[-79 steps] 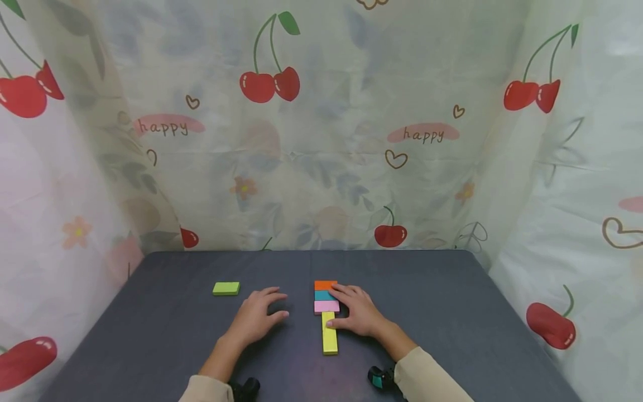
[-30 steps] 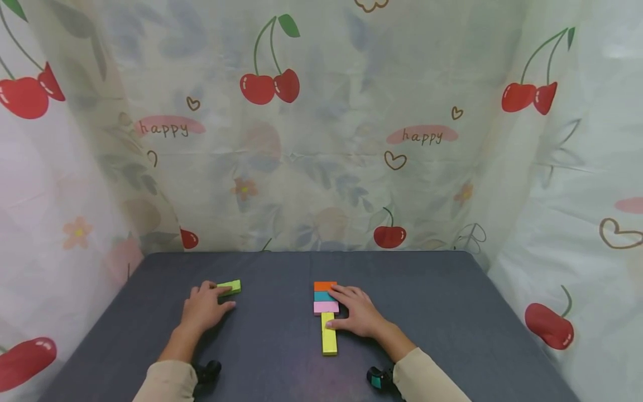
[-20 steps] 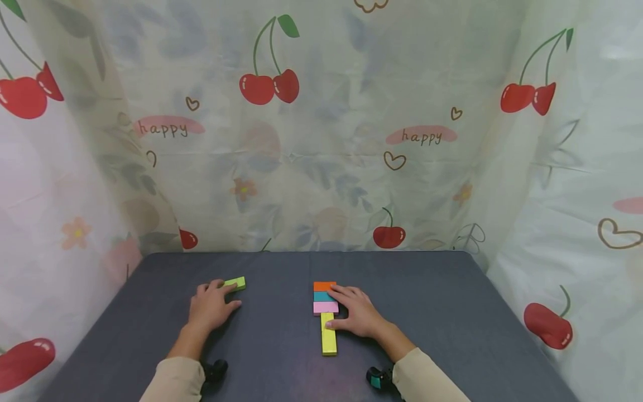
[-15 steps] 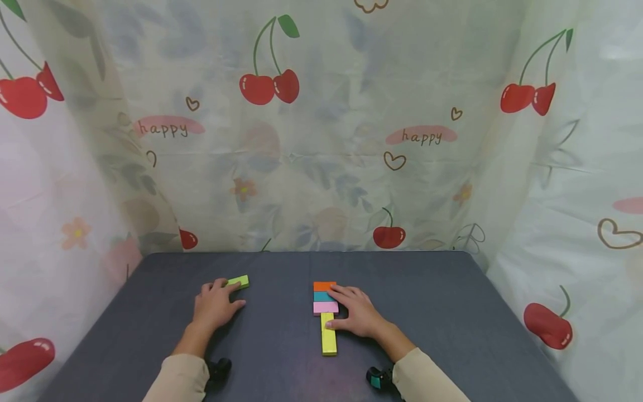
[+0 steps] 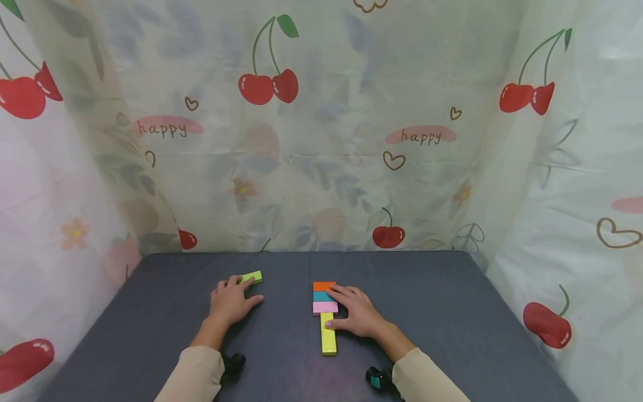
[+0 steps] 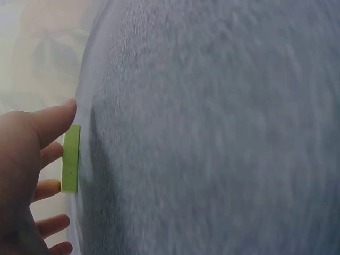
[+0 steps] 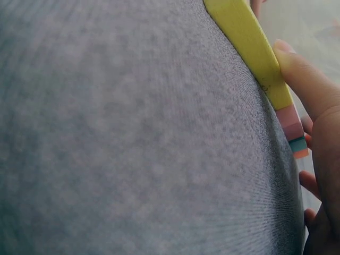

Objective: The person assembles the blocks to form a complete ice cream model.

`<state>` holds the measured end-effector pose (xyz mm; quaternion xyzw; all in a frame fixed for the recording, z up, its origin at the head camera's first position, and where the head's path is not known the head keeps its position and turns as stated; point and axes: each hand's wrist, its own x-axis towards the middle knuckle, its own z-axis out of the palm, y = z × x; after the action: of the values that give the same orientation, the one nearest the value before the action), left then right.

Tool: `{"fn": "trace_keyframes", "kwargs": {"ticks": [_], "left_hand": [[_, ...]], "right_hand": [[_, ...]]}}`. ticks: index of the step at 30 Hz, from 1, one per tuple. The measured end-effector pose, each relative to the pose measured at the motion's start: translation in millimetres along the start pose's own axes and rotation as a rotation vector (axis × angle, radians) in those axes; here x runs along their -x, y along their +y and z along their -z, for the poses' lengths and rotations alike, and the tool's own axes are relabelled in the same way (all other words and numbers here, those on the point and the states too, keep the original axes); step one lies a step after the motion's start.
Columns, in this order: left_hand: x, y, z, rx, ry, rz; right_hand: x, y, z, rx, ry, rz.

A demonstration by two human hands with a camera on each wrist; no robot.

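Observation:
Near the back of the table, in the head view, my left hand (image 5: 231, 301) touches a lime-green block (image 5: 253, 277) with its fingertips. Its thumb is spread away, and the left wrist view shows the fingers against the green block (image 6: 70, 159). Right of centre, orange (image 5: 324, 286), teal (image 5: 322, 296) and pink (image 5: 325, 307) blocks lie in a stack-like column, flat on the table. A yellow block (image 5: 329, 340) extends from the pink one toward me. My right hand (image 5: 363, 315) rests over their right side, fingertips at the orange and teal blocks and thumb on the yellow one.
A dark grey cloth covers the table (image 5: 281, 374). Cherry-printed curtains (image 5: 321, 167) enclose the back and both sides. Black devices are strapped at the left wrist (image 5: 233, 365) and the right wrist (image 5: 378, 378).
My left hand moved left to the green block, then slid it rightward and slightly back, tilting it. My right hand and the column of blocks have stayed in place.

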<state>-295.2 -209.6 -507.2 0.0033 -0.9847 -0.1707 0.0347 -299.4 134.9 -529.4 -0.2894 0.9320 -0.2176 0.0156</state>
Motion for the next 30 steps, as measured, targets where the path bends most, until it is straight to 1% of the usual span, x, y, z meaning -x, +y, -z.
{"fn": "trace_keyframes", "kwargs": {"ticks": [5,9,13,19,24,30], "left_hand": [[-3.4,9.2,-4.1,0.02,0.005,-0.003],[-5.3,20.4,-8.6,0.043,-0.001,-0.007],[-4.9,31.8,-13.3,0.046,0.002,-0.018],[-4.7,50.9,-21.5,0.036,0.008,-0.037],[-7.8,70.8,-26.9,0.01,-0.013,-0.049],[-9.4,83.6,-34.4,0.001,-0.035,-0.064]], "right_hand": [[1.3,0,1,0.002,-0.001,-0.001],[1.8,-1,3,-0.002,0.009,0.003],[1.7,-1,3,-0.001,0.007,0.009],[2.7,-2,4,-0.005,0.004,0.01],[2.2,-3,5,0.002,0.0,-0.006],[1.7,-3,5,0.005,-0.007,-0.015]]}}
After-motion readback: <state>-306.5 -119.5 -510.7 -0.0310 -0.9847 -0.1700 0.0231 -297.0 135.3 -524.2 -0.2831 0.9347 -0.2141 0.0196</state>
